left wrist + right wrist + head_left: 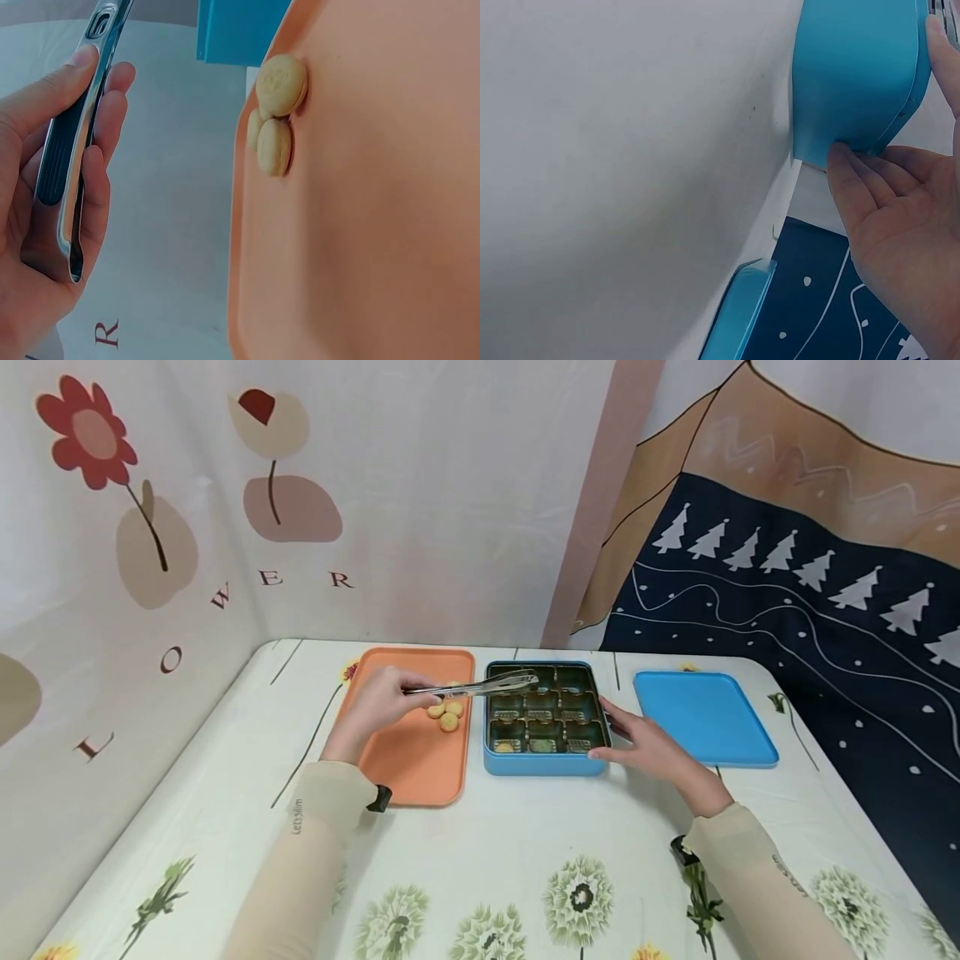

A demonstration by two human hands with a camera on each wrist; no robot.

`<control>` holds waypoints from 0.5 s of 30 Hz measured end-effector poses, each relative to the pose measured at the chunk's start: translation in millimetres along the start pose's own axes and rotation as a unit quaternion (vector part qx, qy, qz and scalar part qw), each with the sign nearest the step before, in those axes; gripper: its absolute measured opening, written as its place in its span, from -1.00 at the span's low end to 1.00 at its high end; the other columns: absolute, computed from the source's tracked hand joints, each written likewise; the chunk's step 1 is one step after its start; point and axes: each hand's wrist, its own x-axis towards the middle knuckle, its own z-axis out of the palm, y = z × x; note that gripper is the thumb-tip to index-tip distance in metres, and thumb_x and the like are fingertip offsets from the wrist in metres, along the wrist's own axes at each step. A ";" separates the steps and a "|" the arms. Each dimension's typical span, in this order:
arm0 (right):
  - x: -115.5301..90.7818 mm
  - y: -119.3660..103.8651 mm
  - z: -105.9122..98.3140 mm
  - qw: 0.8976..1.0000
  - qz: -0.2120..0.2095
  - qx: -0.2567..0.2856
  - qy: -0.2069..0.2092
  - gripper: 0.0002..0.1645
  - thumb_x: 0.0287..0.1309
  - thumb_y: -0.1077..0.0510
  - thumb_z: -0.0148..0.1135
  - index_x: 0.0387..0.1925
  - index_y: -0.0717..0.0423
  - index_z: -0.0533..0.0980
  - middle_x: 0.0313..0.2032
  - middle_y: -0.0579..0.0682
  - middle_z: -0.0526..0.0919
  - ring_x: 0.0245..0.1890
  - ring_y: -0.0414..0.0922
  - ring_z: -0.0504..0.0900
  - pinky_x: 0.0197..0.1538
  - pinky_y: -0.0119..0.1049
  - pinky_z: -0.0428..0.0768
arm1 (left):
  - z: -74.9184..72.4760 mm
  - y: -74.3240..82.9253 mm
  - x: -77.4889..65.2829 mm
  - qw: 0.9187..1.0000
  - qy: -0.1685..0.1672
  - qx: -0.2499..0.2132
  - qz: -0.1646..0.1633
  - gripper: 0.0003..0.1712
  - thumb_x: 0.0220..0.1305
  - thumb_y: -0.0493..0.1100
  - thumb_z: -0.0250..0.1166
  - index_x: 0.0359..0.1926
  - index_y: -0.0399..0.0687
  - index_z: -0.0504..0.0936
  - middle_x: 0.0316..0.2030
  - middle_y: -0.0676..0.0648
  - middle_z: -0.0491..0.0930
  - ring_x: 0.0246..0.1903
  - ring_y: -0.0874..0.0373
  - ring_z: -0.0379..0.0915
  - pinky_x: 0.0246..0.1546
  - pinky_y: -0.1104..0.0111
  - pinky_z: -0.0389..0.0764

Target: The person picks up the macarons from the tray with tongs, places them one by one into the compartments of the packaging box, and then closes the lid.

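My left hand grips metal tongs by their dark-padded handle. Their tips reach over the back part of a blue box with a dark divided insert; whether anything is between the tips I cannot tell. Something yellowish lies in its front left compartment and something greenish in the front middle one. Against the box's right side rests my right hand, thumb at the front corner rim, fingers extended along the outer wall. Several small round sandwich cookies sit on an orange tray, below the tongs.
A flat blue lid lies to the right of the box. The flower-printed tablecloth covers the table. Behind it hang a pale printed curtain and a dark one with white trees.
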 end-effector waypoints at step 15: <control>0.6 0.0 0.1 1.000 0.001 0.005 0.005 0.17 0.22 -0.17 0.34 0.57 0.18 -0.09 0.53 0.34 0.01 0.40 0.32 0.29 0.35 0.16 0.37 | 21.2 6.7 11.8 1.000 -0.015 0.012 -0.021 -0.72 0.24 -0.05 0.43 -0.06 -0.02 0.79 -0.23 -0.06 0.78 -0.34 -0.02 0.64 -0.37 0.36 0.46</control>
